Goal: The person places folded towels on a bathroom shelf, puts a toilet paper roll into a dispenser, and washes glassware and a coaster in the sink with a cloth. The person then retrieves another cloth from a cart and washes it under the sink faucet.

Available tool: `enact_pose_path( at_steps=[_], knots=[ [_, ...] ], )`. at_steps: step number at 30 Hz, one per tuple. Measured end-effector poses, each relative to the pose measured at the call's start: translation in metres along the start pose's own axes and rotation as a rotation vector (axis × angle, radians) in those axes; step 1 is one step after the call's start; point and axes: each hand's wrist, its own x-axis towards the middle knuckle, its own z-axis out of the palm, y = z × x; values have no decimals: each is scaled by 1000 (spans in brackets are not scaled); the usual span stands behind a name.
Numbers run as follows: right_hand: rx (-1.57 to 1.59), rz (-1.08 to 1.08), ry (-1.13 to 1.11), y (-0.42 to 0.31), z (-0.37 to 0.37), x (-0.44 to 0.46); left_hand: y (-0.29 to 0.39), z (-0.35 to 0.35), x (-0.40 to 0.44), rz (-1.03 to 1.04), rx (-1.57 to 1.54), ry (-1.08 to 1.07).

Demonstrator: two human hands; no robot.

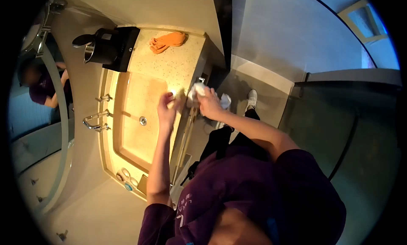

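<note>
My right hand [208,104] is closed around a crumpled white cloth [197,91] at the front edge of the washbasin counter. More white material [225,101] shows just beyond that hand, partly hidden by it; whether it belongs to the same cloth I cannot tell. Over the near rim of the basin [135,88], my left hand [167,108] has its fingers apart and somewhat blurred, with nothing visible in them. A small gap separates it from the cloth. An orange cloth [167,41] lies bunched on the speckled counter [150,60].
A black kettle [101,50] with its lid up stands on a black tray [127,48] beside the basin. The chrome tap [97,121] rises behind the drain [143,121]. Small items [127,177] sit at the counter's other end. A mirror [38,101] and glass partition [335,126] flank the space.
</note>
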Motion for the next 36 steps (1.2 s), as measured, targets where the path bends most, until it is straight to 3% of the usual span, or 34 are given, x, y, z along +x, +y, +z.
enact_pose_path(
  at_steps=[2,4,5,6,8,9,12,14,16,17,18,20,22,24,27,31,36],
  knots=[
    [57,-102,-313,7,-10,-10,-23,2,-49,-154,10,-73],
    [206,-88,-668,1,-42,-6,30,13,-90,-376,63,-115],
    [332,18,-840,-19,-77,0,36,17,-102,-384,-47,-212],
    [340,7,-845,-25,-86,0,71,25,-109,-383,-104,-259],
    [1392,460,-732,-33,-100,-1,94,55,-112,-139,-321,-91],
    [1625,487,-766,-38,-113,6,106,62,-99,-82,-312,-19],
    [1807,327,-801,-37,-163,23,148,66,-60,-20,-472,128],
    [1580,221,-746,-35,-193,34,184,66,-36,-34,-349,199],
    [805,-163,-344,-26,-223,42,159,60,13,274,61,281],
    [711,-182,-182,-10,-238,43,147,58,41,385,19,306],
    [619,-200,-38,6,-251,38,150,55,56,511,200,362],
    [634,-141,112,52,-275,36,147,70,87,120,662,462],
    [504,-2,180,112,-288,32,21,58,155,45,989,142],
    [507,145,264,146,-325,16,14,66,153,-146,1192,44],
    [498,298,403,184,-355,16,11,65,157,-271,1293,102],
    [497,304,504,211,-380,41,21,99,181,-309,1327,145],
    [424,164,174,255,-416,107,67,216,236,-141,1114,49]
  ],
)
